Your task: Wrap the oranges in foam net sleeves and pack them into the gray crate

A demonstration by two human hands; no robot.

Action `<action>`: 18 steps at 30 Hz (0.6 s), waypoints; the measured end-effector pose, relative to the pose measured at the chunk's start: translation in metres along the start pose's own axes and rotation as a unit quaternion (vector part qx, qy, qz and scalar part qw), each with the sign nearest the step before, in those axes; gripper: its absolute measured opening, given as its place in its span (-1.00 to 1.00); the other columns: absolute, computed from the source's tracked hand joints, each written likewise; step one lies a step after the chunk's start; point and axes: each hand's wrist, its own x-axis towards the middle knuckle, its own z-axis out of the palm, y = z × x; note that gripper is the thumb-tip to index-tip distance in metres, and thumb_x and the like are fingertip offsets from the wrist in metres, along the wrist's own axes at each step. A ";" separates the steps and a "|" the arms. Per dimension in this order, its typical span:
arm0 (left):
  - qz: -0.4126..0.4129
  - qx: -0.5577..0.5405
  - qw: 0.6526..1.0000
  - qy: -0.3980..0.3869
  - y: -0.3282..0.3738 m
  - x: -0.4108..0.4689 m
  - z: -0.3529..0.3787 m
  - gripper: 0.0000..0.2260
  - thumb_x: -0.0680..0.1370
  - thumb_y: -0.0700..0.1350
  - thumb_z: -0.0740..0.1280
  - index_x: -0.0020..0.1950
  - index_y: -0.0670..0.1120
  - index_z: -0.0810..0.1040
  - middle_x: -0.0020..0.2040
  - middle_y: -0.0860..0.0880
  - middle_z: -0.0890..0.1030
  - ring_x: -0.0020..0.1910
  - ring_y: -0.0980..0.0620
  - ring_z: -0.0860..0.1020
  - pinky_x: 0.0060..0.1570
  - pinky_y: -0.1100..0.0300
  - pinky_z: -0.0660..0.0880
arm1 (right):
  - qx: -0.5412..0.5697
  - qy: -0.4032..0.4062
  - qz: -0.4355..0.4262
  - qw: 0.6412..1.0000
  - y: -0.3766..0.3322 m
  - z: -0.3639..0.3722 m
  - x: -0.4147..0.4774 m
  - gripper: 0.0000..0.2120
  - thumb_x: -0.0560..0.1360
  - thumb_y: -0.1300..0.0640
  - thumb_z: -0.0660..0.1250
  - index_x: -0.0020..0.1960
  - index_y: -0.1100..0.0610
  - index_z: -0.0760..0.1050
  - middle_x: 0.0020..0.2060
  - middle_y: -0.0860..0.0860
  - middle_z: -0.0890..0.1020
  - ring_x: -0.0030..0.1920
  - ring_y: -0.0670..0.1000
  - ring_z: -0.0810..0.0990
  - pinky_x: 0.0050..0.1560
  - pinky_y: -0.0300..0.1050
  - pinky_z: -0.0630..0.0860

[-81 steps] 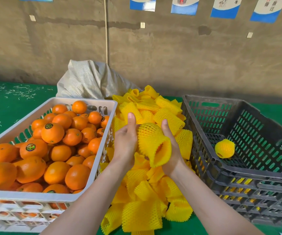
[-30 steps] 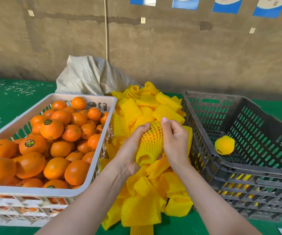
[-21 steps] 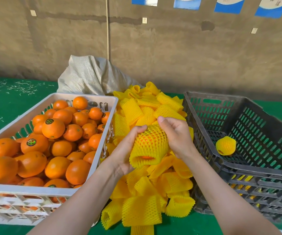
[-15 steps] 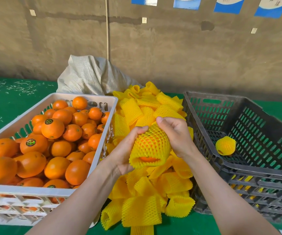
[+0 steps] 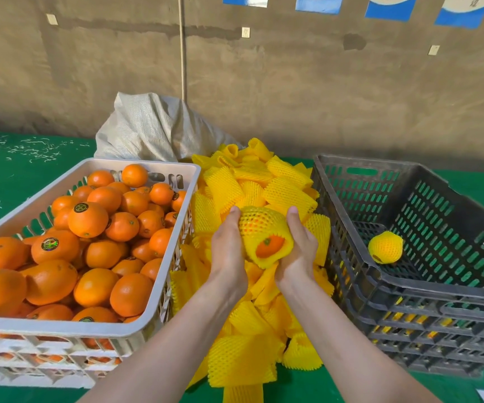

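Between both hands sits an orange in a yellow foam net sleeve (image 5: 262, 232); its bare orange end shows through the sleeve's open mouth, facing me. My left hand (image 5: 229, 251) cups its left side and my right hand (image 5: 297, 248) cups its right side, fingers wrapped behind it. They hover over a heap of yellow foam net sleeves (image 5: 252, 187). A white crate (image 5: 60, 327) full of bare oranges (image 5: 101, 228) stands at the left. The gray crate (image 5: 409, 289) at the right holds one wrapped orange (image 5: 385, 247) on its floor.
A grey woven sack (image 5: 153, 129) lies behind the sleeve heap against a bare concrete wall. The crates stand on a green surface (image 5: 8, 175) littered with white scraps at the far left. The gray crate rests on further stacked crates.
The sleeve has been drawn further over the orange and the wrapped orange turned, so its open end with bare peel now faces me. Both hands shifted to cup its sides.
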 end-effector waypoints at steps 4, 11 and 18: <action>-0.040 -0.055 0.997 -0.023 0.002 -0.001 -0.004 -0.83 0.60 -0.06 0.23 -0.05 -0.10 0.56 -0.34 -0.07 0.67 -0.39 0.03 0.64 -0.46 0.25 0.55 | -0.017 -0.041 -0.080 0.996 -0.001 -0.004 -0.005 -0.65 0.57 0.12 0.25 -0.37 0.11 0.28 -0.37 0.08 0.29 -0.28 0.08 0.26 -0.27 -0.02 0.22; -0.135 -0.055 0.986 -0.075 0.008 -0.004 -0.005 -0.61 0.57 -0.08 0.17 -0.36 -0.15 0.64 -0.35 -0.14 0.64 -0.35 -0.08 0.62 -0.23 0.10 0.53 | -0.057 -0.115 -0.153 0.980 -0.009 -0.005 -0.005 -0.56 0.56 0.28 0.20 -0.42 0.07 0.14 -0.50 -0.03 0.17 -0.43 -0.07 0.14 -0.42 -0.14 0.09; -0.034 -0.010 0.999 0.024 0.012 0.001 -0.012 -0.81 0.56 0.08 0.26 0.00 0.00 0.56 -0.30 -0.03 0.68 -0.25 0.00 0.64 -0.27 0.13 0.53 | -0.208 -0.098 -0.125 0.965 -0.003 -0.007 -0.003 -0.86 0.58 0.10 0.21 -0.13 0.05 0.47 -0.19 0.01 0.52 -0.07 0.02 0.49 -0.11 -0.12 0.43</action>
